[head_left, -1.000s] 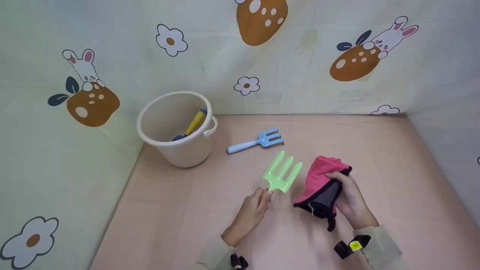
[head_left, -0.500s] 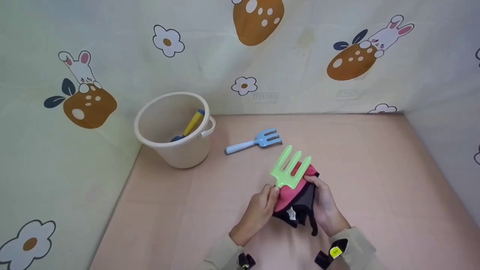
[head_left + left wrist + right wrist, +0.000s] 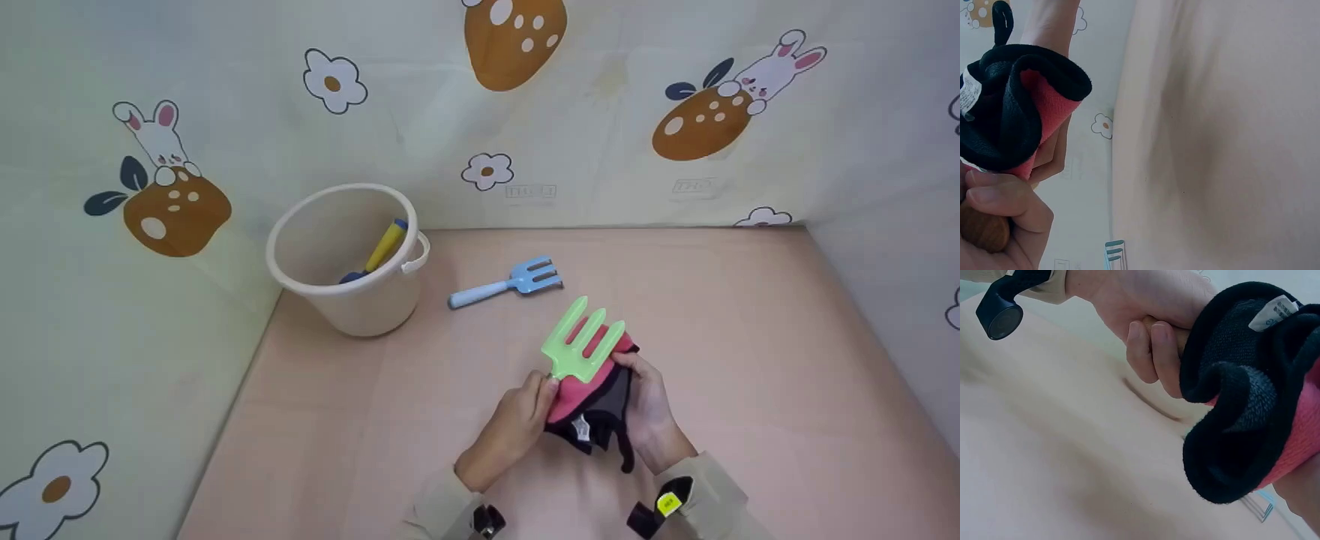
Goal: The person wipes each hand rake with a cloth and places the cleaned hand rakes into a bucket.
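My left hand grips a light green hand fork, its three tines pointing up and away. Its short wooden handle shows in the left wrist view, wrapped by the fingers. My right hand holds a pink and dark grey cloth with black edging, a white label and a hanging loop. Folded and bunched, the cloth lies behind the fork's head, and pink shows between the tines. In the right wrist view the cloth's dark folded edge hides most of the right hand.
A cream bucket stands at the back left, holding a tool with a yellow handle. Right of it a light blue hand fork lies on the pinkish tabletop. Printed curtains rise behind and at both sides.
The right hand has brought the cloth leftward against the green fork, and the left hand has shifted slightly right. Over the last half second the fork has dipped a little.
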{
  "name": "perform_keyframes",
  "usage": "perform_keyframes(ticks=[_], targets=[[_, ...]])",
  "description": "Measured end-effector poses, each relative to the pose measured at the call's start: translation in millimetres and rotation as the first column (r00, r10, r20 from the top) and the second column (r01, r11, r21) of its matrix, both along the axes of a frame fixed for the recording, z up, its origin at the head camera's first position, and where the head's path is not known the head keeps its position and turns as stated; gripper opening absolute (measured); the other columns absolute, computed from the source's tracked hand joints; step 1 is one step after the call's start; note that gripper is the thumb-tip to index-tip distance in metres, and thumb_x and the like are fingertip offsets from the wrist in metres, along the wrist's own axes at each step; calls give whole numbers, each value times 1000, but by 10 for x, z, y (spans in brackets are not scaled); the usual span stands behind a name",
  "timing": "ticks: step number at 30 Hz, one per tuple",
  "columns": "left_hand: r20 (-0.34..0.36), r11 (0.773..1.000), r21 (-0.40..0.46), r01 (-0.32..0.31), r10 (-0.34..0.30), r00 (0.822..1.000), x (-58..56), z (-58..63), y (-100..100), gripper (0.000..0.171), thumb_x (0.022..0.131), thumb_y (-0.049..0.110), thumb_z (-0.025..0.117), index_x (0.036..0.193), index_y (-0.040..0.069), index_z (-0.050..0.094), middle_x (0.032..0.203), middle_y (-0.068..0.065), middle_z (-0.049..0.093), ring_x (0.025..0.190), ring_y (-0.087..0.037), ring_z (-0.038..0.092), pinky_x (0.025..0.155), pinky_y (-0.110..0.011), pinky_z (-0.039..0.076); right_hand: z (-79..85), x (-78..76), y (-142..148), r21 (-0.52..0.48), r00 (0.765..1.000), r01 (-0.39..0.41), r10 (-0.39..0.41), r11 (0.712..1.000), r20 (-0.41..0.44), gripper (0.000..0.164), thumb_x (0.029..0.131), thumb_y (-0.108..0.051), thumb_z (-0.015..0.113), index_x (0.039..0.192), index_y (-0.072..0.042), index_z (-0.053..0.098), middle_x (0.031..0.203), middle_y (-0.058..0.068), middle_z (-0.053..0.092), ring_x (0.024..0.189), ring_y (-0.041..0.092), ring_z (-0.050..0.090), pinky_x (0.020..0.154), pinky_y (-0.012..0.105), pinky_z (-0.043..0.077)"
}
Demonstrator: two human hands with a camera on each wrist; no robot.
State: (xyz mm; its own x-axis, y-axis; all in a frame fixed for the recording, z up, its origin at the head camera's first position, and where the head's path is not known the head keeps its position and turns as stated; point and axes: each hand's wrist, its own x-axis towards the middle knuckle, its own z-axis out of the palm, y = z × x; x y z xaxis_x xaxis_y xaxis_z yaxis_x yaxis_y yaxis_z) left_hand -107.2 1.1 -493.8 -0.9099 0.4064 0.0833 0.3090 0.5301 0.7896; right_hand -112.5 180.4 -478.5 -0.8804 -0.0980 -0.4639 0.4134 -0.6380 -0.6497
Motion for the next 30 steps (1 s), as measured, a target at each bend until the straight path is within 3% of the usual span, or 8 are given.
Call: perform_keyframes(ticks=[5, 13, 17, 25, 30], targets=[[46, 1000, -17, 10, -10, 999, 9, 13, -13, 30, 102, 33, 31, 88, 8, 41, 63, 8, 26, 54, -3, 29, 48, -16, 26, 15, 16, 11, 16, 1000, -14, 14, 1000, -11, 35, 94, -25, 32, 126, -11, 35, 108, -4, 61, 99, 10, 56, 88, 24, 45], [46, 998, -41, 57, -55, 997, 25, 19, -55, 29, 103, 31, 32, 90, 7, 43, 62, 7, 27, 55, -4, 31, 50, -15, 28, 42, -9, 53, 4, 999, 46, -46, 999, -15, 23, 93, -21, 32, 111, -13, 44, 98, -4, 61, 89, 9, 56, 82, 23, 46], [83, 995, -46, 92, -88, 993, 34, 32, -97, 31, 102, 35, 30, 91, 9, 43, 64, 7, 28, 57, -4, 31, 51, -15, 29, 72, -14, 108, 4, 997, 69, -69, 998, -44, 19, 95, -19, 31, 104, -14, 47, 94, -4, 61, 85, 9, 56, 79, 23, 46], [98, 990, -77, 120, -112, 989, 46, 34, -165, 32, 102, 38, 28, 88, 12, 42, 66, 9, 31, 57, -3, 31, 51, -14, 27, 170, -45, 240, -9, 998, 48, -49, 999, -46, 20, 96, -22, 31, 110, -15, 43, 99, -3, 61, 90, 11, 57, 81, 25, 48], [112, 985, -114, 127, -114, 987, 43, 50, -179, 35, 102, 41, 26, 89, 12, 42, 64, 9, 31, 54, -3, 30, 48, -15, 28, 221, -50, 315, -38, 994, 72, -74, 997, -79, 18, 97, -20, 30, 104, -15, 46, 93, -3, 60, 83, 11, 58, 76, 25, 49]])
